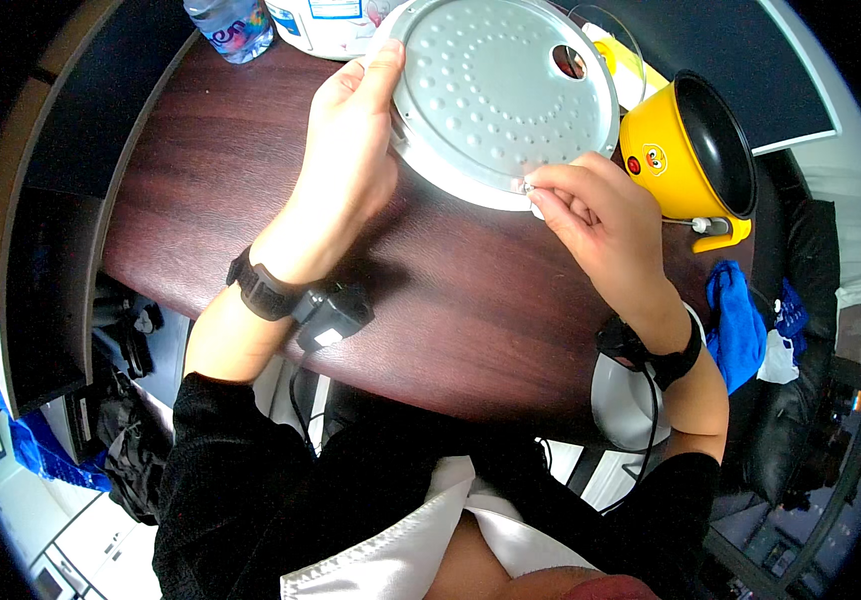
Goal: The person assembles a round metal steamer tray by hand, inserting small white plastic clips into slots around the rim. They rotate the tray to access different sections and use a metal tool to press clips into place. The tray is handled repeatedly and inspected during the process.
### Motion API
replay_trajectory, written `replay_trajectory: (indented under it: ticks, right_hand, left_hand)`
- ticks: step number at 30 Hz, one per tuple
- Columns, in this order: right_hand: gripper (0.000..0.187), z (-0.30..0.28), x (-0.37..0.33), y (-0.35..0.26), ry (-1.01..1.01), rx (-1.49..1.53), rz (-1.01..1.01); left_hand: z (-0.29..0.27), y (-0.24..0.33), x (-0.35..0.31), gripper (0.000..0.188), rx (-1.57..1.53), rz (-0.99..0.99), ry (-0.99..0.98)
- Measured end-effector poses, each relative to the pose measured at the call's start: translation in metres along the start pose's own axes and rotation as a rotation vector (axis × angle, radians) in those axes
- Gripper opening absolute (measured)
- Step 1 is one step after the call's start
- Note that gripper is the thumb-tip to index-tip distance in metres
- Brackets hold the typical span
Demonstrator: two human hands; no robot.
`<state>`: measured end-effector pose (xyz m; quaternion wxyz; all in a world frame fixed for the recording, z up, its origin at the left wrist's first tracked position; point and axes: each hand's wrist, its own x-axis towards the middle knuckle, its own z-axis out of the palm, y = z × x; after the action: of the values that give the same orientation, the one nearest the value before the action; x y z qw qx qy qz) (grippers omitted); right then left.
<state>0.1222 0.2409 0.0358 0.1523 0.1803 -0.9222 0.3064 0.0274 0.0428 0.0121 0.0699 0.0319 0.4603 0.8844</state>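
A round silver-grey plate (pixel 490 95) with raised dimples, a round hole near its right side and a white rim is held up over the far part of the table. My left hand (pixel 350 150) grips its left edge, thumb on the dimpled face. At the near right edge, my right hand (pixel 605 220) is closed in a pinch. A tiny shiny bit shows at those fingertips against the rim; it is too small to name. Just right of the plate lies a yellow pot (pixel 655 135) with a black inside and a yellow handle, tipped on its side.
Below is the dark red-brown wooden table (pixel 430 300). A water bottle (pixel 235 30) and a white container (pixel 325 30) stand at the far left. A black adapter-like block (pixel 335 315) sits near the front edge, a white bowl-like piece (pixel 625 400) at the right front, a blue cloth (pixel 733 325) beyond.
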Motion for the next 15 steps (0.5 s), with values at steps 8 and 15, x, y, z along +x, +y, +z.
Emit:
replay_trajectory:
  ticks: [8, 15]
  right_hand:
    - [0.01, -0.0001, -0.0006, 0.0003, 0.007, 0.036, 0.056]
    - [0.011, -0.0018, -0.0013, 0.0008, -0.009, -0.041, -0.012]
  left_hand:
    - [-0.0004, -0.0007, -0.0003, 0.024, -0.012, -0.022, 0.015]
    - [-0.001, -0.0007, -0.0003, 0.025, 0.006, -0.018, 0.022]
